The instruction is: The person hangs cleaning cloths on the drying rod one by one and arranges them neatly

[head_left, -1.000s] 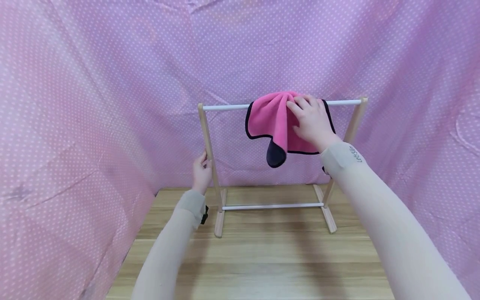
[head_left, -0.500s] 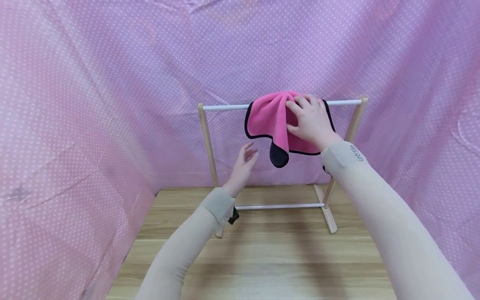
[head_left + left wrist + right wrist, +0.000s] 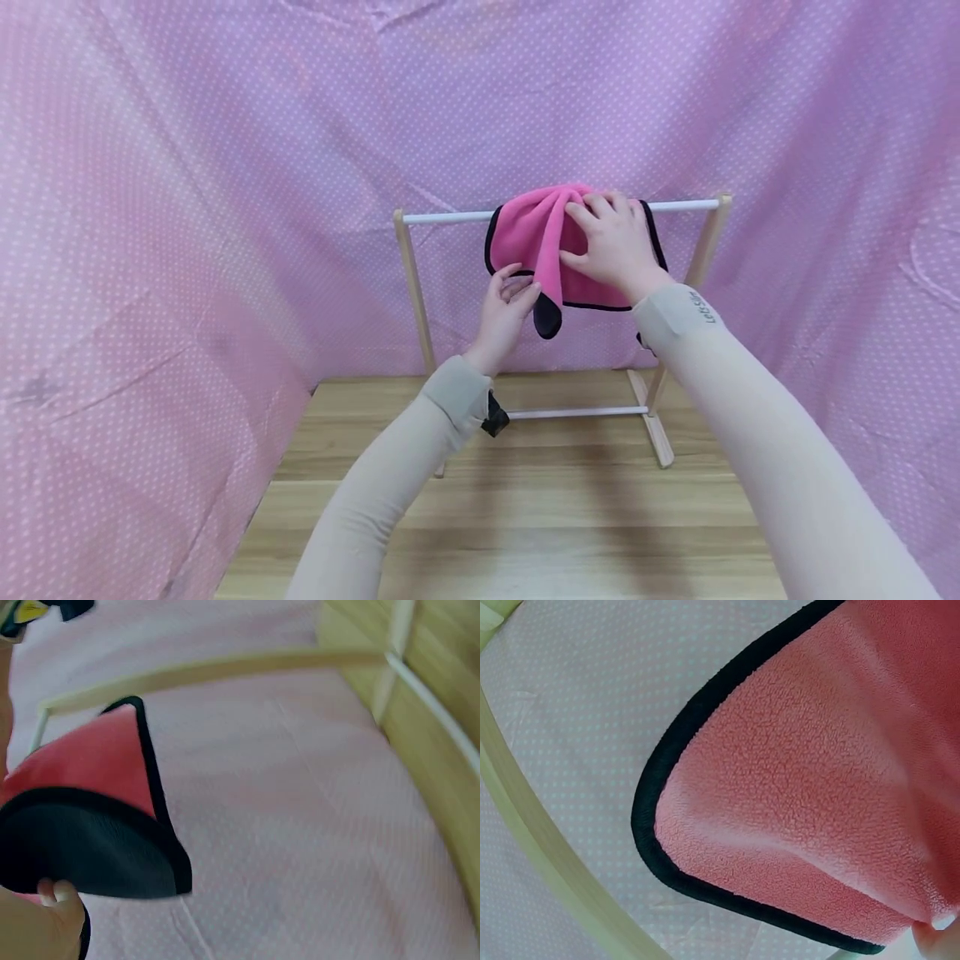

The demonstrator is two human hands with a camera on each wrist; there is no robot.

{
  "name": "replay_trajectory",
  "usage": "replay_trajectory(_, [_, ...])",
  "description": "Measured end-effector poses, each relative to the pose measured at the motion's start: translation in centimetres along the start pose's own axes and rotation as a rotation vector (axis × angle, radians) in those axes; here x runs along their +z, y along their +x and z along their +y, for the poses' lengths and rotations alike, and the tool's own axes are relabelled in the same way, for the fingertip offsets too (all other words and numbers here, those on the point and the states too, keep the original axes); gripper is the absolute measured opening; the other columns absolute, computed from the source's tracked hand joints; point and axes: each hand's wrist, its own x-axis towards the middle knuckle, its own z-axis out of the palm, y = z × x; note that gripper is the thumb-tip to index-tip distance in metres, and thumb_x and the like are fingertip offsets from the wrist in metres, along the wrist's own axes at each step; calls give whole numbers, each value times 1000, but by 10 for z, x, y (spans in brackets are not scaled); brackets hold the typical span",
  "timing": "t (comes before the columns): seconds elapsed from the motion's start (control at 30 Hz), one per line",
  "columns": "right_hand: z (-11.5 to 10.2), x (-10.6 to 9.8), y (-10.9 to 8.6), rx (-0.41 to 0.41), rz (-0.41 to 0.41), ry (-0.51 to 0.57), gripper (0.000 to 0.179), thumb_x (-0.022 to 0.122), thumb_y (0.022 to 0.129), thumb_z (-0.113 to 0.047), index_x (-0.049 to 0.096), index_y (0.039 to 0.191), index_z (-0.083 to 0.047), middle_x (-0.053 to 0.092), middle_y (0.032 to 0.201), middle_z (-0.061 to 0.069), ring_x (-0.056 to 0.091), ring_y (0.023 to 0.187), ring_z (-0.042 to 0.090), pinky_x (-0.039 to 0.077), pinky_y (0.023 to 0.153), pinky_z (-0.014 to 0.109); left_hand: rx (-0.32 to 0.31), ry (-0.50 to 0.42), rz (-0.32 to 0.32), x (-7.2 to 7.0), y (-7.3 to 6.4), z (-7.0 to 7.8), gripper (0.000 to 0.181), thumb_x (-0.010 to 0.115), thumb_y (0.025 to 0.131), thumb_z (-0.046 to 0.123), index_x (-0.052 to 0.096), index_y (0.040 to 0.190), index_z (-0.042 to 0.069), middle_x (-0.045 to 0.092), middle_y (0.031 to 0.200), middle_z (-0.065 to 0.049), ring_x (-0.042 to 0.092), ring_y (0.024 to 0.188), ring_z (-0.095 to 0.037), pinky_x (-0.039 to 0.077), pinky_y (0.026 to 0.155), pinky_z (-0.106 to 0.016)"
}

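Observation:
A pink fleecy towel (image 3: 517,237) with black edging and a dark back hangs over the white top bar (image 3: 450,218) of a small wooden rack. A fold down its middle ends in a turned-out dark corner. My left hand (image 3: 501,321) is at this fold, thumb and finger pinching the towel's lower edge; in the left wrist view the fingertips (image 3: 60,891) overlap the dark back. Higher up on the right, my right hand (image 3: 615,242) rests on the towel with spread fingers at the bar and the thumb apart on the front. The right wrist view shows the towel's rounded corner (image 3: 705,847).
The rack's wooden posts (image 3: 412,283) stand on either side, joined low down by a white bar (image 3: 577,412). Below is a wood-grain tabletop (image 3: 525,517). Pink dotted cloth (image 3: 225,208) surrounds the back and sides.
My left hand has left the rack's left post and moved right to the towel's lower fold, which has shifted slightly left. My right hand stays on the towel, its thumb now farther out.

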Motion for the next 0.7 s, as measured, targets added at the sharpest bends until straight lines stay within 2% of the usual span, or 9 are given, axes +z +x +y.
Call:
replay_trajectory(0.13, [-2, -2, 0, 7, -6, 5, 63, 67, 80, -42, 49, 132, -13, 49, 130, 18, 37, 123, 39, 30, 101, 58, -113, -101, 6, 6, 0, 3, 47, 58, 92, 4, 40, 135, 10, 55, 90, -1, 55, 82, -6, 48, 93, -31])
replay_trajectory(0.2, [-2, -2, -1, 10, -8, 6, 63, 67, 80, -42, 48, 132, -13, 49, 130, 18, 37, 123, 40, 30, 101, 58, -124, -116, 2, 7, 1, 4, 46, 58, 92, 1, 42, 134, 9, 54, 83, 2, 53, 76, -4, 48, 89, -29])
replay_trajectory(0.23, [-2, -2, -1, 11, -11, 5, 63, 67, 81, -42, 48, 133, -13, 48, 130, 18, 37, 123, 40, 30, 101, 59, -109, -109, 7, 8, 1, 5, 46, 58, 91, -2, 43, 134, 8, 54, 83, 2, 52, 76, -4, 49, 86, -27])
replay_trajectory(0.33, [-1, -2, -2, 8, -21, -6, 64, 67, 82, -44, 48, 134, -13, 47, 132, 17, 36, 124, 39, 30, 102, 58, 30, 11, 54, 4, 3, 9, 44, 59, 87, -9, 49, 129, 2, 59, 88, -1, 52, 77, -5, 46, 73, -18])
replay_trajectory(0.4, [-2, -3, -4, -1, -28, -6, 65, 66, 82, -47, 48, 135, -14, 47, 133, 17, 35, 125, 38, 30, 102, 57, 131, 140, 96, -3, 4, 15, 44, 61, 85, -9, 53, 127, 1, 58, 93, -4, 51, 79, -6, 45, 69, -14])
replay_trajectory(0.47, [-2, -3, -7, -13, -32, -4, 67, 66, 82, -50, 47, 136, -15, 46, 134, 16, 34, 127, 38, 29, 102, 56, 243, 247, 112, -12, 7, 23, 45, 61, 84, -9, 54, 127, 2, 56, 92, -4, 49, 78, -6, 44, 68, -14])
replay_trajectory(0.53, [-2, -3, -8, -23, -31, 6, 68, 65, 83, -51, 47, 137, -15, 45, 135, 16, 33, 128, 37, 28, 103, 55, 336, 320, 102, -21, 11, 36, 47, 60, 85, -8, 54, 130, 4, 53, 87, -5, 48, 74, -7, 44, 66, -15])
replay_trajectory(0.6, [-2, -3, -9, -27, -23, 17, 67, 65, 84, -49, 46, 139, -16, 45, 135, 15, 32, 128, 37, 27, 104, 55, 455, 358, 78, -28, 18, 52, 47, 59, 85, -8, 54, 131, 3, 55, 86, -10, 49, 72, -7, 45, 66, -16])
replay_trajectory(0.7, [-3, -2, -8, -27, -9, 32, 63, 64, 86, -44, 45, 139, -16, 45, 135, 15, 32, 127, 36, 27, 105, 55, 595, 376, 27, -35, 32, 77, 46, 55, 86, -11, 52, 131, -1, 62, 103, -19, 55, 81, -8, 49, 75, -18])
